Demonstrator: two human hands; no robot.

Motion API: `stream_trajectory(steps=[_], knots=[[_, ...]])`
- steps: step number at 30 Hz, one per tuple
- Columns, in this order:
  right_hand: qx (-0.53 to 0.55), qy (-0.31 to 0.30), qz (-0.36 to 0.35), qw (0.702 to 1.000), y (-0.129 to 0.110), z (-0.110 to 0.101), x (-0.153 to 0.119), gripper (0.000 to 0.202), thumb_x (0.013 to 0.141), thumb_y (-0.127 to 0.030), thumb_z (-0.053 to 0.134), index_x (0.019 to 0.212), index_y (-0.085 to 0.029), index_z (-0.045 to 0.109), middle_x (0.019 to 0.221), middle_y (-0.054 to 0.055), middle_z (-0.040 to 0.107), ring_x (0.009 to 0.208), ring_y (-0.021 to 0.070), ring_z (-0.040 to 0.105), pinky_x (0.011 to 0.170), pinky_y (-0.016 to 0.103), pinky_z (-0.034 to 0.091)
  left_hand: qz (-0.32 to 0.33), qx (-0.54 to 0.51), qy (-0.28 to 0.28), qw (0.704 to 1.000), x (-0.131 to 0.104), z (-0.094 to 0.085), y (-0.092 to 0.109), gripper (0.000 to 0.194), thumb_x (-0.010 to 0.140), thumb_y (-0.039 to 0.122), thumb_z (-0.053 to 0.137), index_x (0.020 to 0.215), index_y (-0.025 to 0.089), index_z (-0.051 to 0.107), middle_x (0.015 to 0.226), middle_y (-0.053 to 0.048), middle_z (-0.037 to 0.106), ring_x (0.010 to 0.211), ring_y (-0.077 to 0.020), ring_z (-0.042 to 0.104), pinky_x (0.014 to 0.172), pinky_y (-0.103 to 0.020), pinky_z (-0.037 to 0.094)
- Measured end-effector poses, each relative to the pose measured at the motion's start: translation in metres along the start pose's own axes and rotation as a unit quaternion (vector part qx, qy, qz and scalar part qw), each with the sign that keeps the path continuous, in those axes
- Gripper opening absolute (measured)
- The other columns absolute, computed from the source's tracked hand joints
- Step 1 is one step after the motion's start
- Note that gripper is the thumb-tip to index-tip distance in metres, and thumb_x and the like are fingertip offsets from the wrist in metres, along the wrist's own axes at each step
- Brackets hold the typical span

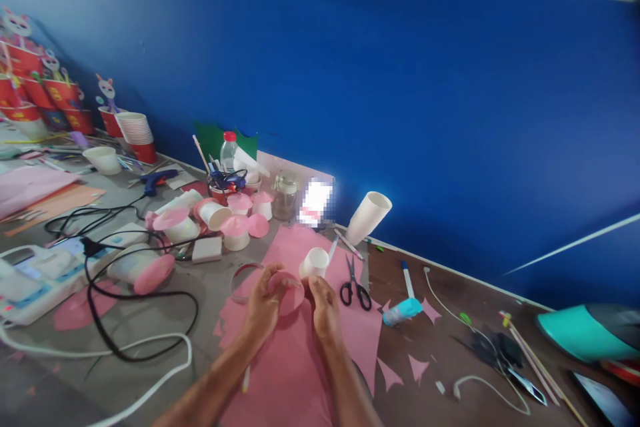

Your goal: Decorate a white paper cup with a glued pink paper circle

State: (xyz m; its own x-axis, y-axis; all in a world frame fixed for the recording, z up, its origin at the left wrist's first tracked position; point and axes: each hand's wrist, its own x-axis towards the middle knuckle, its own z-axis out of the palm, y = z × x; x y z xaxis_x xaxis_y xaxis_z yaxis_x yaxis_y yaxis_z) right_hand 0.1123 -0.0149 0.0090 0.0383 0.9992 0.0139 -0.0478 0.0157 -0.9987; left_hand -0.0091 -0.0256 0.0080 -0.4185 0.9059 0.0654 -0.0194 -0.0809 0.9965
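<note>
My left hand (266,299) is closed on the edge of a round pink paper disc (287,297). Right beside it, my right hand (325,307) has its fingers bent around the lower part of a small white paper cup (316,262), which they partly cover. Both hands are above large pink paper sheets (285,373). Black-handled scissors (354,287) lie on the sheets to the right of the cup. A tape ring (243,282) lies to the left of my left hand.
Several white cups with pink discs (235,230) stand at left, near black cables (193,320) and a power strip (45,273). A stack of white cups (369,217) leans by the blue wall. A glass jar (285,197), glue stick (401,311) and pink scraps (417,368) are around.
</note>
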Motion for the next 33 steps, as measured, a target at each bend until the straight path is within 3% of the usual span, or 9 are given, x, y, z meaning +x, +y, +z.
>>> stream_trajectory(steps=[3,7,10,12,14,16,20,24,33], knots=[[-0.021,-0.016,-0.008,1.0,-0.004,0.001,-0.001,0.026,0.079,-0.044,0.058,0.075,-0.019,0.065,0.067,0.0,0.06,0.064,0.0159,0.052,0.061,0.027,0.043,-0.003,0.0,-0.007,1.0,0.001,-0.001,0.003,0.028,0.073,0.036,0.066,0.096,0.02,0.064,0.087,-0.005,0.069,0.079,-0.0216,0.065,0.076,-0.036,0.054],[-0.057,-0.004,-0.021,0.998,-0.004,0.006,-0.003,0.017,0.074,-0.035,0.059,0.069,-0.019,0.061,0.064,-0.001,0.058,0.06,0.0143,0.049,0.057,0.025,0.041,0.043,0.08,0.008,0.996,0.004,-0.004,-0.001,0.027,0.078,0.036,0.062,0.1,0.019,0.062,0.097,-0.009,0.069,0.088,-0.025,0.066,0.082,-0.041,0.053],[-0.08,0.031,-0.031,0.996,-0.002,0.007,-0.003,0.018,0.075,-0.034,0.056,0.066,-0.019,0.059,0.061,-0.002,0.056,0.059,0.0145,0.048,0.055,0.025,0.039,0.17,0.161,0.049,0.971,0.001,-0.006,-0.005,0.025,0.083,0.029,0.058,0.106,0.02,0.059,0.101,-0.009,0.066,0.099,-0.026,0.063,0.087,-0.043,0.052],[-0.101,0.064,-0.037,0.992,0.0,0.007,-0.002,0.019,0.075,-0.033,0.054,0.064,-0.019,0.058,0.061,-0.001,0.057,0.059,0.0149,0.049,0.055,0.025,0.039,0.28,0.216,0.071,0.933,-0.005,-0.007,-0.004,0.025,0.086,0.025,0.057,0.11,0.022,0.059,0.105,-0.009,0.063,0.106,-0.0255,0.06,0.09,-0.043,0.05],[-0.121,0.093,-0.04,0.988,0.001,0.006,-0.002,0.019,0.075,-0.032,0.052,0.065,-0.018,0.06,0.062,0.0,0.059,0.059,0.0155,0.05,0.056,0.026,0.04,0.36,0.26,0.048,0.895,-0.011,-0.007,0.0,0.021,0.088,0.018,0.055,0.107,0.024,0.061,0.103,-0.007,0.064,0.102,-0.0234,0.06,0.092,-0.042,0.048],[-0.126,0.108,-0.043,0.985,0.002,0.006,-0.002,0.02,0.076,-0.033,0.051,0.067,-0.018,0.061,0.063,0.001,0.062,0.059,0.0161,0.052,0.056,0.026,0.041,0.396,0.29,-0.022,0.871,-0.016,-0.007,0.005,0.022,0.089,0.012,0.051,0.1,0.026,0.064,0.092,-0.003,0.067,0.089,-0.02,0.062,0.096,-0.044,0.044],[-0.129,0.103,-0.06,0.985,0.005,0.008,-0.004,0.023,0.081,-0.035,0.05,0.072,-0.017,0.063,0.068,0.003,0.066,0.063,0.0173,0.056,0.058,0.026,0.043,0.356,0.357,-0.108,0.857,-0.017,-0.005,0.011,0.026,0.092,0.013,0.047,0.097,0.027,0.069,0.088,-0.001,0.073,0.084,-0.0195,0.064,0.104,-0.048,0.031],[-0.16,0.098,-0.097,0.977,0.006,0.01,-0.006,0.022,0.083,-0.034,0.052,0.071,-0.018,0.062,0.067,0.003,0.064,0.06,0.0161,0.054,0.056,0.026,0.04,0.308,0.385,-0.11,0.863,-0.014,-0.006,0.012,0.027,0.094,0.016,0.045,0.1,0.027,0.069,0.096,-0.003,0.075,0.09,-0.0208,0.065,0.106,-0.051,0.023],[-0.184,0.064,-0.119,0.974,0.003,0.012,-0.009,0.021,0.085,-0.03,0.051,0.068,-0.019,0.059,0.066,0.002,0.062,0.061,0.016,0.055,0.057,0.026,0.04,0.265,0.386,-0.108,0.877,-0.011,-0.007,0.013,0.024,0.093,0.018,0.047,0.091,0.025,0.07,0.091,-0.004,0.075,0.089,-0.0224,0.065,0.104,-0.05,0.023]])
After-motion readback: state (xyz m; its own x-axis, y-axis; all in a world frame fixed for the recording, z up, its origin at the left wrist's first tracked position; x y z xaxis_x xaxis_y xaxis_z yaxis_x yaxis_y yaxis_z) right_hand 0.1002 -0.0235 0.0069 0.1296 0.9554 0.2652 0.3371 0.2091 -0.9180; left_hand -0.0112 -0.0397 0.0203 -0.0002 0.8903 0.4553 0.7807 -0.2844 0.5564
